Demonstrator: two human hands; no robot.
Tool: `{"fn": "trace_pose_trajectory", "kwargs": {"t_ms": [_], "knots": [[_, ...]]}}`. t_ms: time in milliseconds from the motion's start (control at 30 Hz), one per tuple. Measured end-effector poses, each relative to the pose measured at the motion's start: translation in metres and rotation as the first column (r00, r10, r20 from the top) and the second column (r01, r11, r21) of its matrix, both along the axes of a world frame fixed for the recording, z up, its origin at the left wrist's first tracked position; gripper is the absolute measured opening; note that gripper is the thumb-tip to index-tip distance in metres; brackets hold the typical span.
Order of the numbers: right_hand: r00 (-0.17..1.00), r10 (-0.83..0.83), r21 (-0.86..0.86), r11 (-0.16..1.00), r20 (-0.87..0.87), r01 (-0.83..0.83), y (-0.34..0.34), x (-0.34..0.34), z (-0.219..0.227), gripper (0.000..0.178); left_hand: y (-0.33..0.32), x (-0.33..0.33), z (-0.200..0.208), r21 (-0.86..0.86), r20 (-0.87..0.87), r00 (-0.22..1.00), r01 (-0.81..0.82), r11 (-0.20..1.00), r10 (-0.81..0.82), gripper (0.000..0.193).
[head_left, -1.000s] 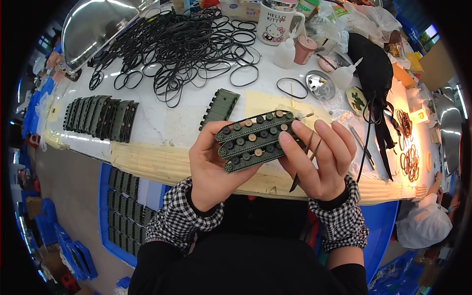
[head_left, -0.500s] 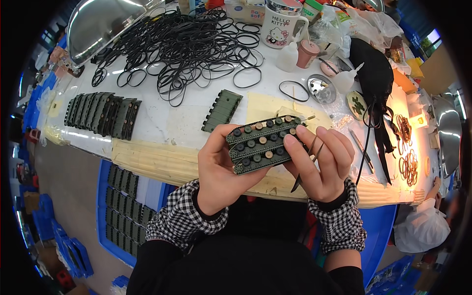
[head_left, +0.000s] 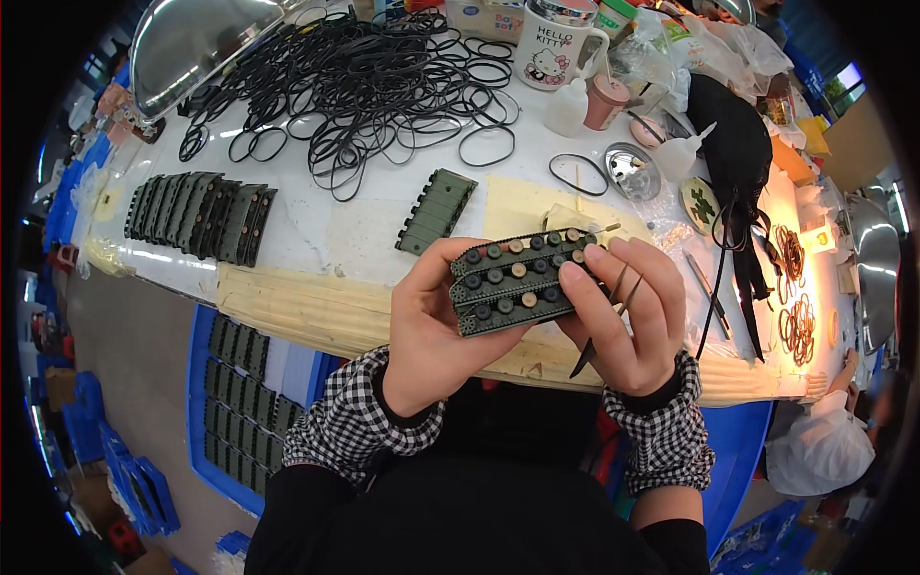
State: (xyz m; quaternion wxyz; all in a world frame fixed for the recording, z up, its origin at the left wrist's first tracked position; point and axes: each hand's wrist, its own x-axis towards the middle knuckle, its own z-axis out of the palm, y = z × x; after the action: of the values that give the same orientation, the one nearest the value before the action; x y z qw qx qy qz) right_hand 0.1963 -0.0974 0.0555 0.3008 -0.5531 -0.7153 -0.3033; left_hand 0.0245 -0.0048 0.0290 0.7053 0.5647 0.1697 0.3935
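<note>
My left hand (head_left: 433, 324) is closed round a bundle of dark green toy tank track pieces (head_left: 522, 299), set with rows of small black, green and tan wheels. Three wheel rows face up. My right hand (head_left: 634, 321) has its index finger and thumb area against the bundle's right end. Slim dark tweezers (head_left: 586, 358) are tucked in that same hand, their points showing below and above the fingers. Just beyond the left hand, another green track piece (head_left: 436, 211) lies flat on the table.
Several green track pieces (head_left: 196, 218) stand in a row at left. Black rubber bands (head_left: 355, 105) heap up at the back, near a white mug (head_left: 548, 57). A metal dish (head_left: 632, 171) and a black pouch (head_left: 728, 134) are at right. A blue tray (head_left: 199, 422) of track pieces sits below left.
Both hands and the track bundle have shifted slightly to the right in view. The bundle is turned a little, and both hands keep their hold.
</note>
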Motion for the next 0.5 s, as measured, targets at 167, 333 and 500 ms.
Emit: {"fn": "trace_pose_trajectory", "kwargs": {"t_ms": [167,333,500], "knots": [[0.997,0.052,-0.045,0.997,-0.056,-0.055,0.0026,0.0034,-0.0036,0.035,0.0055,0.0003,0.0106,-0.171,-0.046,0.991,0.116,0.978,-0.126,0.052],[0.997,0.044,-0.070,0.996,-0.068,-0.049,0.0029,0.0017,-0.0018,0.034,0.0052,0.0002,0.0072,-0.212,-0.008,0.993,0.111,0.971,-0.116,0.053],[0.993,0.059,-0.092,0.993,-0.098,-0.068,0.0013,0.0023,-0.0015,0.036,0.0059,0.0003,0.0101,-0.131,-0.011,0.995,0.095,0.987,-0.098,0.053]]}}
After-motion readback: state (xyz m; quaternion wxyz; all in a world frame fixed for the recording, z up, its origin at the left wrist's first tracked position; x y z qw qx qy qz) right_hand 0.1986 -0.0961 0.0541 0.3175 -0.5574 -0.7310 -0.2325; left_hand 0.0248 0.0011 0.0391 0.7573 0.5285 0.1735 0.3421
